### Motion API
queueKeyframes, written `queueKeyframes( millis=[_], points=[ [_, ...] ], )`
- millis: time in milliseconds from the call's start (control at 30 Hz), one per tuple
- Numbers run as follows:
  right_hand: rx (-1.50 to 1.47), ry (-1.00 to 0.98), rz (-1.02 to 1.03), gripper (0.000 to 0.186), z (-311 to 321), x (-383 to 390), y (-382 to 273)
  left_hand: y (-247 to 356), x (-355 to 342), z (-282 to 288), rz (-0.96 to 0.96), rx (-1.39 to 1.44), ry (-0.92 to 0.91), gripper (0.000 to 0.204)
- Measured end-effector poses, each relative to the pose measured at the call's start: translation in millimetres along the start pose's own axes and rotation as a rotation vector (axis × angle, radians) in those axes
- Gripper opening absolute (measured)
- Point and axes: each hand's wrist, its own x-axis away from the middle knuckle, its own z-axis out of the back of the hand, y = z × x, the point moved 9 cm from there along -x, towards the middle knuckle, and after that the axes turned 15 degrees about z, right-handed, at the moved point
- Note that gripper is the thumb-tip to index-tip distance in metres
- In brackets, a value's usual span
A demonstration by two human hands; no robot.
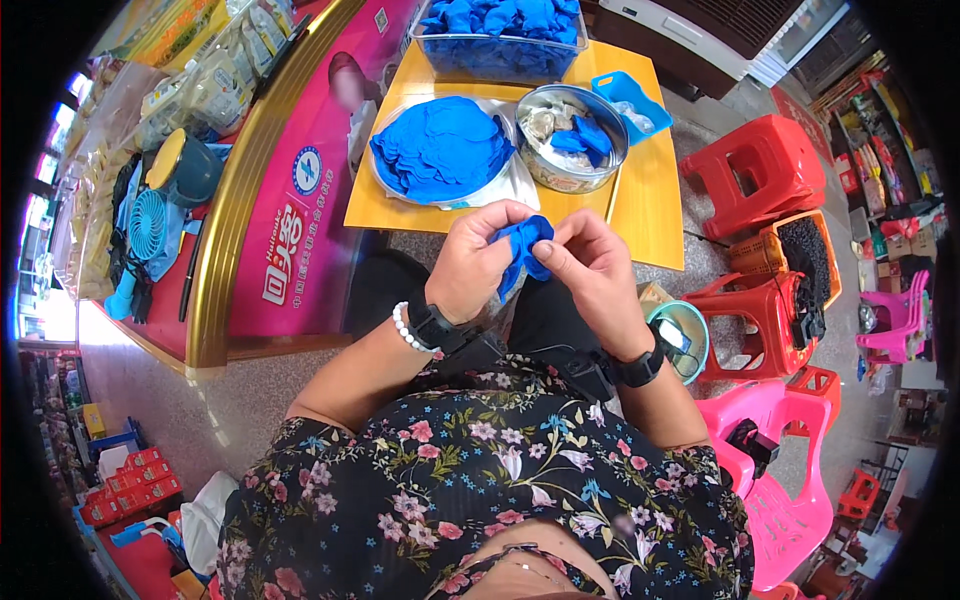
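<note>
Over my lap, just in front of the yellow table (655, 200), both hands work on a small piece of folded, crumpled blue material (523, 240). My left hand (477, 255) grips it with curled fingers, and my right hand (580, 262) pinches it between thumb and finger. On the table, a round white tray (395, 113) bears a pile of flat blue pieces (440, 148). Beside it stands a round metal tin (565, 177) with blue and pale pieces inside. Behind these is a clear bin (450, 62) full of blue pieces, and at the right a small blue tray (645, 108).
A pink counter (255, 225) with bags and a small fan (148, 235) on top runs along the left. Red stools (750, 170), an orange crate (800, 245) and a pink chair (785, 520) stand at the right. A pale bucket (692, 310) sits below the table's right.
</note>
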Motion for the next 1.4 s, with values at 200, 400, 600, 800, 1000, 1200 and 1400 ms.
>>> queueKeyframes(
  millis=[200,400,600,800,1000,1200,1400],
  points=[
    [0.430,0.101,0.352,0.010,10.6,-6.1,-38.8,7.1,7.5,1.9,-0.028,-0.114,0.139,0.012],
    [0.000,0.149,0.096,0.011,9.7,-5.7,-14.3,14.3,7.0,0.6,-0.150,-0.199,0.150,0.011],
    [0.225,0.118,0.177,0.023,12.4,-2.4,-15.8,30.6,11.6,-3.7,-0.289,-0.471,0.256,0.011],
    [0.380,0.008,0.177,0.021,0.9,-5.4,-13.2,32.4,10.6,2.8,-0.306,-0.551,0.388,0.011],
    [0.488,0.054,0.252,0.010,8.6,-8.2,-19.4,24.5,8.5,2.6,-0.316,-0.565,0.361,0.012],
    [0.806,0.114,0.474,0.010,17.9,-13.9,-45.0,7.9,3.1,3.4,-0.103,-0.258,0.139,0.010],
    [0.781,0.040,0.415,0.008,13.5,-8.6,-39.7,-13.1,0.2,-10.2,0.258,-0.107,-0.268,0.010]
  ],
)
